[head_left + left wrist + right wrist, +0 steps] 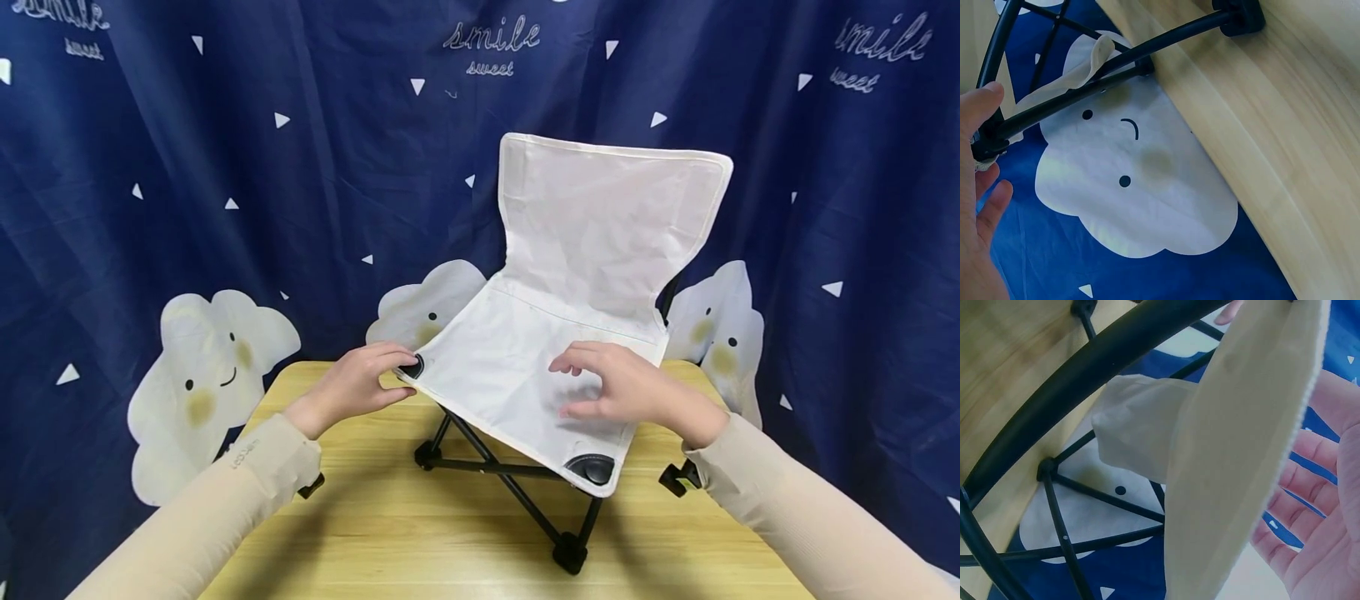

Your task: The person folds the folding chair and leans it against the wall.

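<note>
A small folding chair [480, 350] with a white fabric seat and backrest on a black tube frame stands in the middle, its backrest raised. At the seat's near left corner my left hand [369, 375] holds the black corner patch, fingers on top and thumb below. The left wrist view shows that hand [985, 181] around the corner joint of the frame [990, 140]. My right hand [611, 383] is over the right part of the seat, fingers loosely bent, holding nothing. In the right wrist view this hand [1310, 519] appears beyond the white fabric [1241, 450], palm showing.
The chair stands on a wooden table [360, 533]. A dark blue curtain [225, 125] with white clouds and triangles hangs close behind. Black chair feet show near the front [570, 553] and beside the right sleeve [678, 478].
</note>
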Demonstrator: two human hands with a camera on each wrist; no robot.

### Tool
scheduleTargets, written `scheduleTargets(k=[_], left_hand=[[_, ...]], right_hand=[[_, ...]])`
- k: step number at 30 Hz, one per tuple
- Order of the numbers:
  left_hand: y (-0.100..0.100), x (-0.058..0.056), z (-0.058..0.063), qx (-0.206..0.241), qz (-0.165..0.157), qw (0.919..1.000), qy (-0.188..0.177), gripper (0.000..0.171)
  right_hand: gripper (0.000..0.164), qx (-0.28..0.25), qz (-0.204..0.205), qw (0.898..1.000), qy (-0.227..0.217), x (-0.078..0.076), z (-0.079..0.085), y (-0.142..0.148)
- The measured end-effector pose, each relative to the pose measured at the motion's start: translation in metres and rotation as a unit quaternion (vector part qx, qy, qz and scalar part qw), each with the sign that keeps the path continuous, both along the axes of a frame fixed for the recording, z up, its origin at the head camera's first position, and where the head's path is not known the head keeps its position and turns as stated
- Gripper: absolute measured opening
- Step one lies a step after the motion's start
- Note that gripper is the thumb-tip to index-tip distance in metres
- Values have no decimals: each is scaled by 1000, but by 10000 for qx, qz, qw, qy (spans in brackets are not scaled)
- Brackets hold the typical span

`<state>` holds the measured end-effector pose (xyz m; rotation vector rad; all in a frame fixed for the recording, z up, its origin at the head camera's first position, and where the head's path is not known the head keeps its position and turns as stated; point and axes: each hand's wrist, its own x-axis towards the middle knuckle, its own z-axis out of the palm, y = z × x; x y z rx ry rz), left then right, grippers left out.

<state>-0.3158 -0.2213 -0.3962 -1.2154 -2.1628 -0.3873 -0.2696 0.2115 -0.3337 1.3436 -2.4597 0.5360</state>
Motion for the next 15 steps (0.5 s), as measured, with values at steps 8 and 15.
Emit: scheduleTargets(k=[8,15], left_hand=[[0,-1,-3,94,-35,9999,98,43],[0,-2,-4,213,-34,9997,72,40]], right_hand=[[44,-106,180,9998,25,11,0,2],[46,-191,420,9989,55,17,-1,2]])
